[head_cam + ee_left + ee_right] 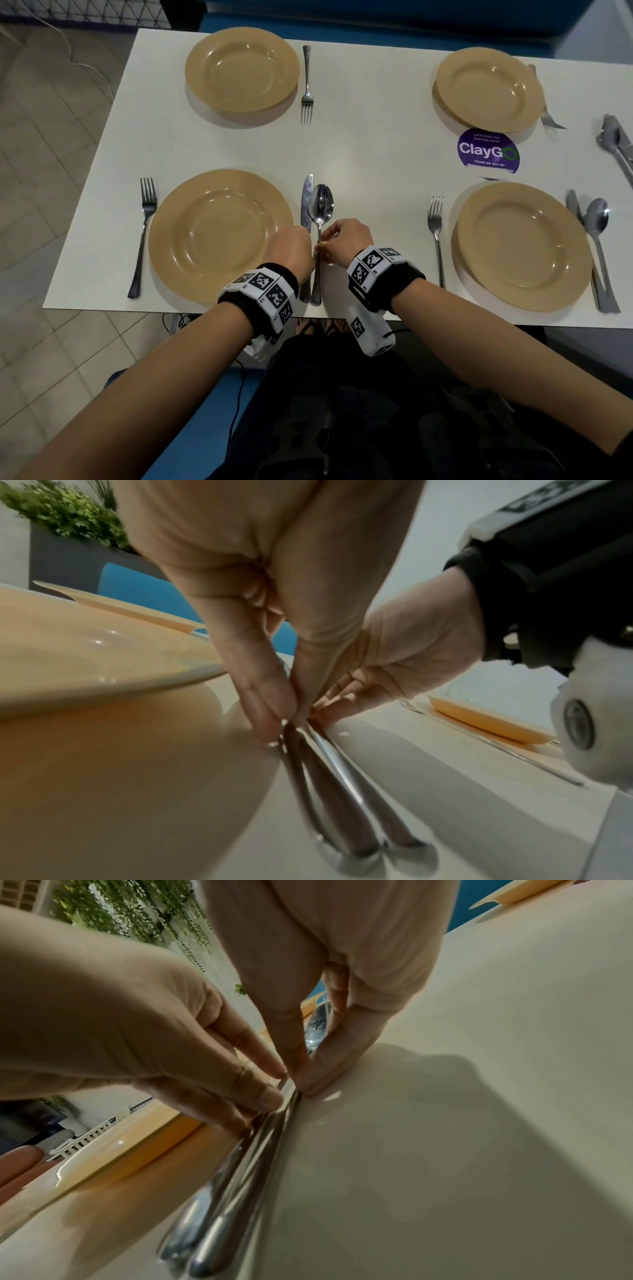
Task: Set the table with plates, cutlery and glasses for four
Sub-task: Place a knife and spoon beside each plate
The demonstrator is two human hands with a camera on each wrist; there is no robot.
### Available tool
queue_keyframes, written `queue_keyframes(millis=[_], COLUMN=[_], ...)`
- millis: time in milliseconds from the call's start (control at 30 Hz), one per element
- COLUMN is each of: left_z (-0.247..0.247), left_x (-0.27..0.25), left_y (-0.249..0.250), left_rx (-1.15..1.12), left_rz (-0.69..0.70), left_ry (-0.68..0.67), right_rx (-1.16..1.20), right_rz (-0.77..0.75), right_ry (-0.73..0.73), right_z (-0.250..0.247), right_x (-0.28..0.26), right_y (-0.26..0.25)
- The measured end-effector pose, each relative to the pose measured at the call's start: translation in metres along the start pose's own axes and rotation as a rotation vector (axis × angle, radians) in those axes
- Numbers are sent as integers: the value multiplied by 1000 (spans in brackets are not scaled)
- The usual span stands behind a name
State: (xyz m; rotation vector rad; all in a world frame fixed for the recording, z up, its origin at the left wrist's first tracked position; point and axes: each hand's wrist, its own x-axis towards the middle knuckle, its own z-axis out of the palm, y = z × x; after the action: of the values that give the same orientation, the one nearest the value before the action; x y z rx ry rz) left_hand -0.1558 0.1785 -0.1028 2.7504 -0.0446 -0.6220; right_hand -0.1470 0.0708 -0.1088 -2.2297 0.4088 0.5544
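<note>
Four tan plates stand on the white table [370,161]. Beside the near-left plate [219,236] [85,653] lie a knife [306,202] [301,785] and a spoon [320,205] [316,1028], side by side and touching. My left hand [291,246] [274,710] comes down from the plate side and pinches the knife handle. My right hand [346,240] [304,1080] pinches the spoon handle between thumb and forefinger from the right. The fingertips of both hands meet over the handles. A fork [145,233] lies left of this plate.
The near-right plate [520,246] has a fork [436,236], knife [573,209] and spoon [597,219]. By the far-left plate [241,68] lies a fork [307,85]. The far-right plate [489,89] covers part of a fork [549,118]. Loose cutlery [616,140] lies at the right edge, near a purple sticker [488,150].
</note>
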Motion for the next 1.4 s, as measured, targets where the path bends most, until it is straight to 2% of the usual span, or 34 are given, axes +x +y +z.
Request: queue_keyframes(millis=[233,1400], left_z=[0,4], left_x=[4,-5], left_y=[0,-2], left_rx=[-5,20], left_rz=[21,49], left_ry=[4,2], right_rx=[70,93], right_rz=[22,24], right_ry=[11,29], right_z=[2,10], right_x=[2,6], right_y=[-2,8])
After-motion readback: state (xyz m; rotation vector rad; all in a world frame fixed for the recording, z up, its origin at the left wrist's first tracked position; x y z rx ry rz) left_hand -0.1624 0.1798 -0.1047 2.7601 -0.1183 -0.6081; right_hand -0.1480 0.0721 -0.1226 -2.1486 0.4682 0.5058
